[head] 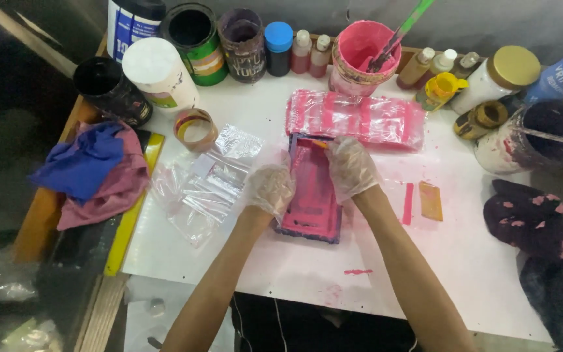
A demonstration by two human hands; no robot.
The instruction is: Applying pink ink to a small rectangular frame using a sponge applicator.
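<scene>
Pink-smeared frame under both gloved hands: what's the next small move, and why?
Probably keep the left hand steadying the frame while the right hand draws down its pink-coated panel. Both hands rest near its upper end; the lower part is uncovered.

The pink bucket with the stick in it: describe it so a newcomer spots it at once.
Follow the row of containers along the white table's far edge. Just right of centre stands the pink bucket, behind the pink-smeared plastic sheets. It alone is pink-coated all over, with a green-handled stick leaning out.
</scene>
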